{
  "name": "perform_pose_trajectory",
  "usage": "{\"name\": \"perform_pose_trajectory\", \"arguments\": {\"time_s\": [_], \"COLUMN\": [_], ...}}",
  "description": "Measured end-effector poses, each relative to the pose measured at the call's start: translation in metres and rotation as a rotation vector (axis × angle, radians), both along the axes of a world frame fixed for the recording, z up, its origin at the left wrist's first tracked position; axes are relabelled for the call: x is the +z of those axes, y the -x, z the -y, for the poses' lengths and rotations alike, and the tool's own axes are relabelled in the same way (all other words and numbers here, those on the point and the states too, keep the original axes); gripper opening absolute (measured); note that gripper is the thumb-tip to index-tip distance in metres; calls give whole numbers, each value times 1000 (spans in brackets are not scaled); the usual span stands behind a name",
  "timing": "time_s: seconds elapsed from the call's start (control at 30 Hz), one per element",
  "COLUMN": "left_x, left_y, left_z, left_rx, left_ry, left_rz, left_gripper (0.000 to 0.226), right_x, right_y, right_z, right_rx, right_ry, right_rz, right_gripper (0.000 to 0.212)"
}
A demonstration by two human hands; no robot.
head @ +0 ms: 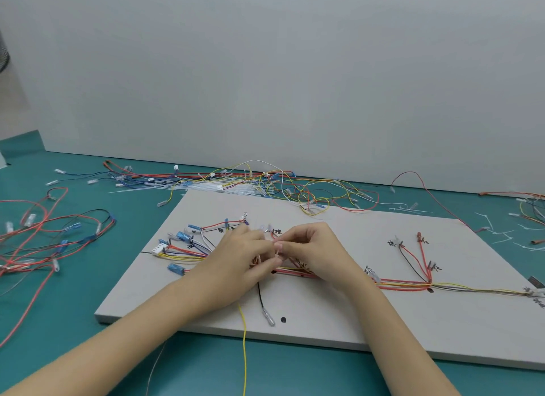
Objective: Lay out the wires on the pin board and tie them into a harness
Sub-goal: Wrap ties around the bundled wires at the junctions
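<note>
Both hands met over the middle of the white pin board (324, 322), where the wire bundle (407, 285) ran left to right across it. The left hand (244, 257) and the right hand (306, 248) had their fingers curled in, fingertips almost touching, pinching something small and pale above the bundle; it looked like a cable tie, though it was too small and blurred to be sure. To the left the wires fanned out toward blue terminals (180, 235) and a white connector (157, 249); to the right they branched to red leads (421, 257). A yellow wire (244, 351) and a black lead (261, 299) hung off the board's near edge, apparently outside the bundle. The likely trouble was cinching the tie with those strays left out, or pulling it so hard that the branches dragged off their marked positions. Loose wires (44, 236) and spare ties (236, 189) cluttered the green table (73, 322) around the board.
</note>
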State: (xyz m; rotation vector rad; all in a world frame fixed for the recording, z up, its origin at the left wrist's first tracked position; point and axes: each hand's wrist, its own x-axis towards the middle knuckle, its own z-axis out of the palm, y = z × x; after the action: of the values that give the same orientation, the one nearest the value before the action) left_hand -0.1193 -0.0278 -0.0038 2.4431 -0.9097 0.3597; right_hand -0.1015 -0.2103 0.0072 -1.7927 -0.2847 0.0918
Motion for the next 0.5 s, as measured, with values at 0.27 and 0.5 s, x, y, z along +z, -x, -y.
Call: {"name": "perform_pose_trajectory", "arguments": {"time_s": [0.27,0.5], "left_x": [0,-8], "left_y": [7,9], "left_z": [2,7], "left_rx": [52,91], "left_ry": [385,602], "left_rz": [-263,-505], "left_gripper": [10,12], "right_x": [0,1], "right_y": [-3,-3], "right_z": [7,7], "right_rx": [-82,-42], "right_ry": [-52,-120], "right_rz": [-9,-54], "right_gripper": [11,8]}}
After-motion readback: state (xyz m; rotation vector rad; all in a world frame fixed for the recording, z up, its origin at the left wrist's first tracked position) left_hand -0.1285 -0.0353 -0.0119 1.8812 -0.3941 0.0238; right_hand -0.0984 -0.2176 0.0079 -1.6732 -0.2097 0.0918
